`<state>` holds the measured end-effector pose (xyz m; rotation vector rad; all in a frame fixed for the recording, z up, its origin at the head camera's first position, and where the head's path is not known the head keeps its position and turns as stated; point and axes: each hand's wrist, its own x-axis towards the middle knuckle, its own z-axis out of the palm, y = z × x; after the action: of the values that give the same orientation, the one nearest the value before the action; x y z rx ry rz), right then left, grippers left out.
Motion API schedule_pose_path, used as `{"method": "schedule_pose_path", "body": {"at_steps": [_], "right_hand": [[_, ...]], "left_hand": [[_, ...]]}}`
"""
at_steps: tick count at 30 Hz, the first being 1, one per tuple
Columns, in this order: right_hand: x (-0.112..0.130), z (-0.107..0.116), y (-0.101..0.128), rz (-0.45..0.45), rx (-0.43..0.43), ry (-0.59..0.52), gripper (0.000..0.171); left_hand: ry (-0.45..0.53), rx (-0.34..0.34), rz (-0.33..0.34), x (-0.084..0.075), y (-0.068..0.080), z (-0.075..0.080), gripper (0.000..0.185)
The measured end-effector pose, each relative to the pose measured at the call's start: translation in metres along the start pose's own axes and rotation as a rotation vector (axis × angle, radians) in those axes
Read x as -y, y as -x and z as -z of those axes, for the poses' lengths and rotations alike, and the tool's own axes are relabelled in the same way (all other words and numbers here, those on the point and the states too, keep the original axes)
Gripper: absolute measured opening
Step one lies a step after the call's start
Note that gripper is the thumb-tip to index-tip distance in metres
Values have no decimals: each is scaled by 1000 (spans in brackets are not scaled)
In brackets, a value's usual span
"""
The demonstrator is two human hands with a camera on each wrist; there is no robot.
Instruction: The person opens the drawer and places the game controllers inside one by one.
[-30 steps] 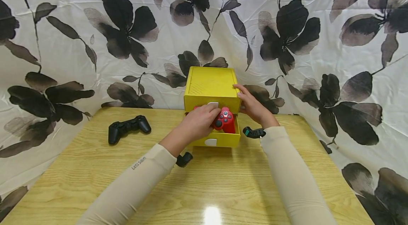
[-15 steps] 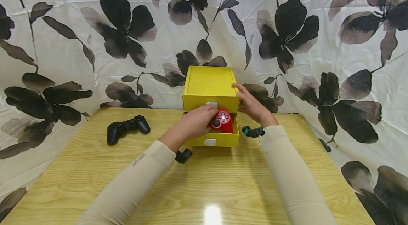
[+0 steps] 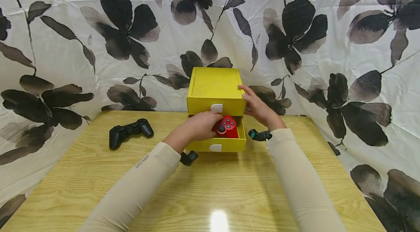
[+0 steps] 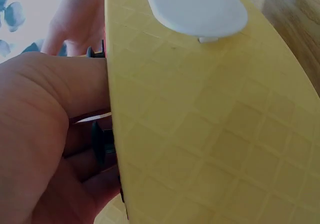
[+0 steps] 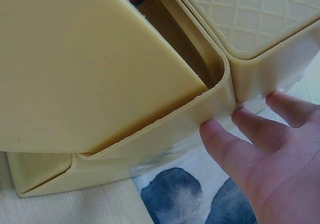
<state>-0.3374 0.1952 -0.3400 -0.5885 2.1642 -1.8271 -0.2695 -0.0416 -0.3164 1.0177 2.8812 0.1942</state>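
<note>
- One red controller sits lower in the pulled-out drawer than a second ago, its left part gripped by the left hand.
- Grey buttons and a black thumbstick face up; its right handle points near.
- The right hand rests extended fingers on the yellow box, right side.
- The left wrist view reveals curled left fingers, hidden from the head view.
</note>
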Motion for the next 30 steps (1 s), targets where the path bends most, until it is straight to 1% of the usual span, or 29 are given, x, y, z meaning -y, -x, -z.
{"method": "schedule_pose_path", "body": {"at_steps": [6, 10, 19, 25, 30], "right_hand": [[1, -1, 1, 1, -2, -2, 52], [1, -1, 1, 0, 0, -10, 53], [0, -1, 0, -3, 4, -8, 54], [-1, -1, 0, -2, 6, -12, 54], [-1, -1, 1, -5, -1, -15, 53]], "left_hand": [[0, 19, -18, 4, -4, -2, 46], [19, 24, -34, 7, -6, -4, 37], [67, 68, -24, 12, -11, -10, 39], [67, 96, -12, 14, -14, -12, 41], [60, 103, -11, 15, -16, -13, 37]]}}
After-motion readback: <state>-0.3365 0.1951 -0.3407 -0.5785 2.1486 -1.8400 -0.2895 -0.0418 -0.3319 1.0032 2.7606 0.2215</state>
